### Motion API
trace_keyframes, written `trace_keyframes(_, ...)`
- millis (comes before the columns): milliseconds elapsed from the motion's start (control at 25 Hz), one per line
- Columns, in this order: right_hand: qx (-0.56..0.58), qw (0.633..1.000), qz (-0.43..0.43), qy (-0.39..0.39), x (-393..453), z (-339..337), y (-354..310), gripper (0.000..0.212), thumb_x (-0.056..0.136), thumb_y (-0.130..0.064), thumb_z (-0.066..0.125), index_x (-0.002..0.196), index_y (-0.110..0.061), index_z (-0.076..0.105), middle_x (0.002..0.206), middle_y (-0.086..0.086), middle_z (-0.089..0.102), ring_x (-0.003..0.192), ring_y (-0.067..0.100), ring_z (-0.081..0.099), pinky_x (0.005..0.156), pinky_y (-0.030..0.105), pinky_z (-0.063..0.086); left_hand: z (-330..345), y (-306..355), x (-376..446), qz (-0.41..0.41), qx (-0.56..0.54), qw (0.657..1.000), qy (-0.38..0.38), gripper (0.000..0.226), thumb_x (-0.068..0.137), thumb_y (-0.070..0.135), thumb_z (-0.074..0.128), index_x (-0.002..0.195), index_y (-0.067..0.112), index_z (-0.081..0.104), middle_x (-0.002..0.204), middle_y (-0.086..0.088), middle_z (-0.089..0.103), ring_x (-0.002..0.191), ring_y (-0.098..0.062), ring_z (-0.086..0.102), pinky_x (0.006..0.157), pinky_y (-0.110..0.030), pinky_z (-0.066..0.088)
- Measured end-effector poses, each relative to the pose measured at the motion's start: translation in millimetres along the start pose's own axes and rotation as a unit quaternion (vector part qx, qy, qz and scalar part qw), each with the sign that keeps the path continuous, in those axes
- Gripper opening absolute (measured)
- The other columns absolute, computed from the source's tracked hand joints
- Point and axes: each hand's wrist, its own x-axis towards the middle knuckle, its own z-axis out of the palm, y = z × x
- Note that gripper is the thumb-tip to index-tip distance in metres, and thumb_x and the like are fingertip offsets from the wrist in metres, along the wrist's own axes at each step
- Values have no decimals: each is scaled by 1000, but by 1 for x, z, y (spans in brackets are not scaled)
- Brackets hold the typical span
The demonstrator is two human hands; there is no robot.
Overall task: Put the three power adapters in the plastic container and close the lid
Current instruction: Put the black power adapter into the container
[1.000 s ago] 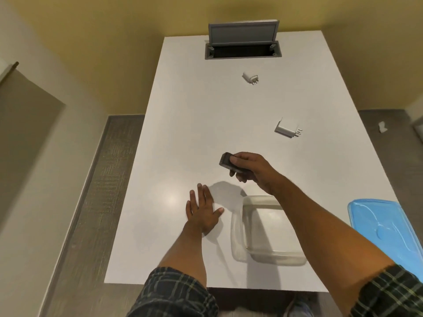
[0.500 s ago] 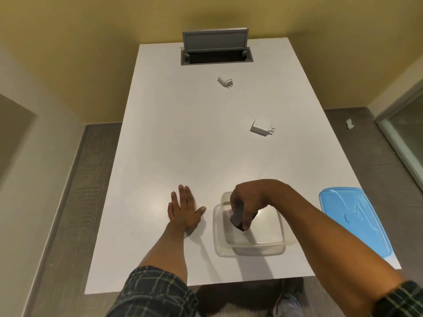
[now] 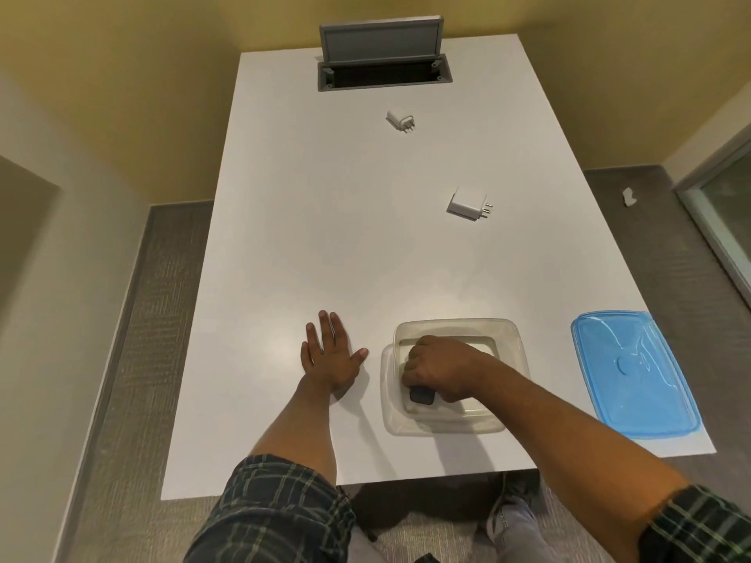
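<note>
1. White table (image 3: 284,245) against yellow walls.
2. A second ago the right hand (image 3: 441,369) carried the black adapter (image 3: 422,396) above the table; now it is down inside the clear container (image 3: 513,331), fingers curled around it.
3. Left hand (image 3: 330,357) lies flat, fingers spread, just beside the container.
4. Two white adapters (image 3: 466,203) (image 3: 400,120) wait well beyond the fingertips; the blue lid (image 3: 634,375) lies off to the right, so the first of three is nearly placed.

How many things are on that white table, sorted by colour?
White: 2, the small adapter far off and the larger adapter nearer.
Black: 1, the adapter under the right hand inside the container.
Clear: 1, the plastic container.
Blue: 1, the lid lying to the right of the container.
Total: 5 things, hands not counted.
</note>
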Motion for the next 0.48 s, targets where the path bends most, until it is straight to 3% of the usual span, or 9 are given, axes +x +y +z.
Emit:
trace_keyframes(80,-17,1000,-16,17,0,3,1,22,79,-7,62,94,-23,62,95,-5,67,97,24,61,94,37,43,1,0,1,1,-4,1000,1,88,105,59,31,162,16,-20,169,-5,-29,158,-36,-20,129,-50,0)
trace_keyframes(280,-12,995,-22,100,-4,15,-3,17,91,-12,53,81,-23,61,87,-5,66,92,23,62,78,33,44,4,-5,6,8,-11,1000,-8,88,105,59,31,161,17,-22,168,-5,-31,157,-36,-22,128,-51,-2)
trace_keyframes(360,35,987,30,152,-8,23,-5,16,85,-7,63,92,-21,67,95,-4,68,93,23,63,74,34,49,5,-6,7,9,-14,1000,-8,89,104,60,32,161,17,-22,168,-5,-31,157,-37,-22,128,-52,-3)
trace_keyframes(480,155,943,213,202,-15,34,-9,35,79,-9,71,113,-18,66,110,0,64,96,26,63,64,34,50,7,-9,10,12,-18,1000,-12,90,104,61,32,160,18,-24,167,-4,-33,157,-36,-24,127,-52,-4)
